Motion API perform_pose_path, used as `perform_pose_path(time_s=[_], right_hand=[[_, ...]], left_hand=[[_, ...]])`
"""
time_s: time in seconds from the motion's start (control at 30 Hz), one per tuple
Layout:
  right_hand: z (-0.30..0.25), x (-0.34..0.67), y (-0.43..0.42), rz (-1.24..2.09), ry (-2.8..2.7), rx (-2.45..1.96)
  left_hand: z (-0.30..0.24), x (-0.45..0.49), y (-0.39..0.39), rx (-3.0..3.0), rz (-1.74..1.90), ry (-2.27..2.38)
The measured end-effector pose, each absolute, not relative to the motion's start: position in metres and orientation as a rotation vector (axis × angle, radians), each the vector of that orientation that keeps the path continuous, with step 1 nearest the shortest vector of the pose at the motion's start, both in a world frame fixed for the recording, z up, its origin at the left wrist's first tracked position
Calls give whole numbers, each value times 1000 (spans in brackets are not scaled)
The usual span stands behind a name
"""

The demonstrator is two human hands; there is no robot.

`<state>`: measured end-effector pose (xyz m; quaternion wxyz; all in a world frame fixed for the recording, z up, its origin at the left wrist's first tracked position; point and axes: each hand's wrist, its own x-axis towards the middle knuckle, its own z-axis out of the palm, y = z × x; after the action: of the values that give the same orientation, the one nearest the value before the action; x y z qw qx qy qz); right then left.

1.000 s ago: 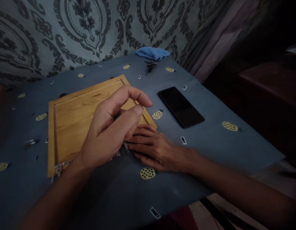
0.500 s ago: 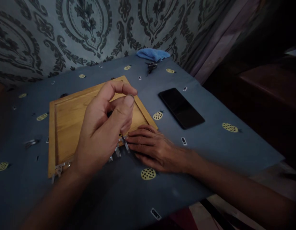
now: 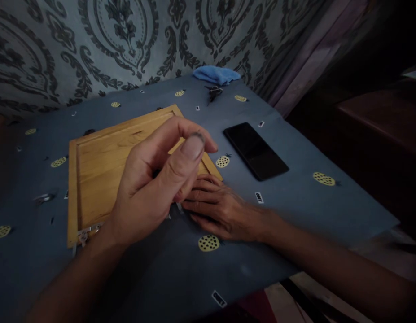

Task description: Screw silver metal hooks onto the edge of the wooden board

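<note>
My left hand (image 3: 154, 184) is raised over a wooden tray (image 3: 100, 166), thumb pressed against the forefinger in a pinch; something tiny and dark shows at the thumb tip, too small to name. My right hand (image 3: 221, 208) lies flat on the blue cloth at the tray's near right corner, fingers stretched out over small metal pieces (image 3: 177, 207) that poke from under the left hand. More metal bits (image 3: 85, 233) lie at the tray's near left corner.
A black phone (image 3: 255, 150) lies face up right of the tray. A blue rag (image 3: 215, 74) and a small dark tool (image 3: 212, 92) sit at the far edge by the patterned wall. A metal piece (image 3: 44, 197) lies left. The table edge drops off right.
My left hand's pinch shifted slightly right and toward the camera, after drawing back left half a second ago. My right hand has stayed flat in place.
</note>
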<state>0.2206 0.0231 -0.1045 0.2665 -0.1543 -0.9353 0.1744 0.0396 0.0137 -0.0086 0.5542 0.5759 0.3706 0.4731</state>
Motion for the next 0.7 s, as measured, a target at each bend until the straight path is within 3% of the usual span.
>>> perform_pose_path(time_s=[0.27, 0.7], right_hand=[[-105, 221, 23, 482, -2526, -415], [-105, 221, 23, 461, -2515, -421]], left_hand=[[5, 41, 17, 1274, 1461, 1067], [-4, 46, 13, 1298, 1425, 1101]])
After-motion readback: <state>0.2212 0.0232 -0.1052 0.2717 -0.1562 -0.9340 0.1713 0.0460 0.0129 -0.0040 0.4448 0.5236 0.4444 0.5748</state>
